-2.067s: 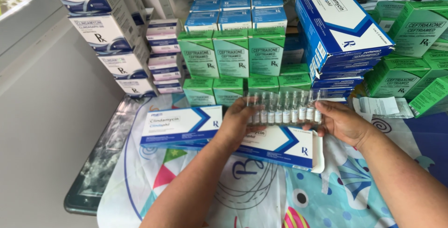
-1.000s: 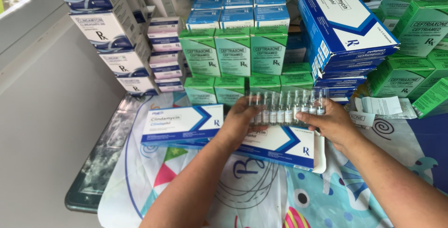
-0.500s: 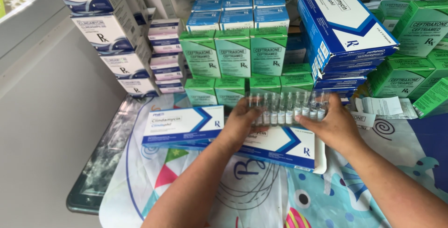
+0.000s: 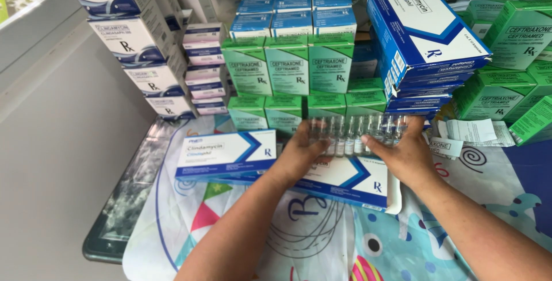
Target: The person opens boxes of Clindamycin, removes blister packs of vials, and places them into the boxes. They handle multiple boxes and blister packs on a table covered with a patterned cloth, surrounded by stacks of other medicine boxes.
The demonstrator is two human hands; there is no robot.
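Observation:
Both my hands hold a clear plastic tray of several glass ampoules [image 4: 356, 133] level above the table. My left hand [image 4: 300, 153] grips its left end, my right hand [image 4: 403, 153] its right end. Directly beneath lies an open white-and-blue medicine carton [image 4: 351, 183] with its end flap out to the right. A closed carton of the same kind [image 4: 225, 153] lies to the left of my left hand.
Green boxes [image 4: 287, 68] and small blue boxes [image 4: 294, 6] stand stacked behind. A pile of blue-and-white cartons [image 4: 425, 45] rises at right, white boxes [image 4: 129, 45] at left. Folded paper leaflets [image 4: 474, 131] lie at right. A patterned cloth [image 4: 322, 241] covers the table; a grey wall is at left.
The ampoule tray has stayed between my hands above the open carton, sinking slightly towards it. My arms shifted only a little.

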